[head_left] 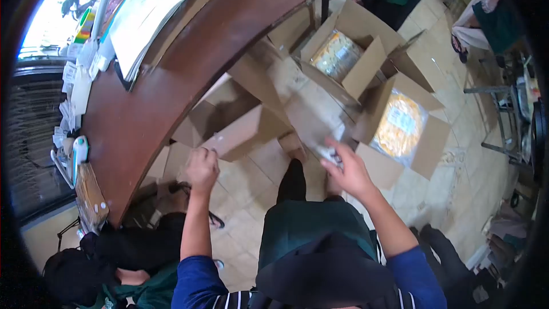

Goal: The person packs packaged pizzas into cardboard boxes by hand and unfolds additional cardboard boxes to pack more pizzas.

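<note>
My left hand (203, 169) is closed in a fist beside the near flap of an open cardboard box (237, 137). Whether its fingers pinch the flap's edge or something small, I cannot make out. My right hand (351, 174) is curled around a small whitish-grey object (331, 154), blurred by motion, in front of a second open box (374, 117). Inside that box lies a round yellow-orange item in clear plastic (400, 123) with a pale label. A third open box (369, 68) behind it holds a clear-wrapped package (337, 54).
A curved brown table (229, 17) arcs along the left, bearing papers (154, 11) and a roll of tape (84, 26). A person in a black cap (68, 280) sits at lower left. Other people stand at the top and right. A metal-legged stand (494, 114) is at right.
</note>
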Action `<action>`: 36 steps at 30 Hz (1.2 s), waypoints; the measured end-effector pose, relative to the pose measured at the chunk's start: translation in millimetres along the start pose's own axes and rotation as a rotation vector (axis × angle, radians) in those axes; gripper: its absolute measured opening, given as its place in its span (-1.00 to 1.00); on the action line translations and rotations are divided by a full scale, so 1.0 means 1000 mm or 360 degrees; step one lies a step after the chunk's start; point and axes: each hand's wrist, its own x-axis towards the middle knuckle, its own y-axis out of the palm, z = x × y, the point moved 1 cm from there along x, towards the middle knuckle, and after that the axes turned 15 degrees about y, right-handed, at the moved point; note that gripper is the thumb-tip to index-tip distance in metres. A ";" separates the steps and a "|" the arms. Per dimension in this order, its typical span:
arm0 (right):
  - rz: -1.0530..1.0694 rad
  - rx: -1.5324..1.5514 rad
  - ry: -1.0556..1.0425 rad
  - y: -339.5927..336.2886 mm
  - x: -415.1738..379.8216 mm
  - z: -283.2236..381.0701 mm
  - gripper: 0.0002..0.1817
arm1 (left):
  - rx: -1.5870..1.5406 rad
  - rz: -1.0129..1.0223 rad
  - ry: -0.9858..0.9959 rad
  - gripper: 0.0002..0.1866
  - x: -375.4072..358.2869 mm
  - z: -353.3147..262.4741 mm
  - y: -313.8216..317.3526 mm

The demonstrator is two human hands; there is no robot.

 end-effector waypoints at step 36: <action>-0.1557 0.1731 0.0851 -0.061 -0.435 -0.177 -0.63 | -0.0292 0.0441 -0.0849 -0.65 -0.221 0.074 -0.145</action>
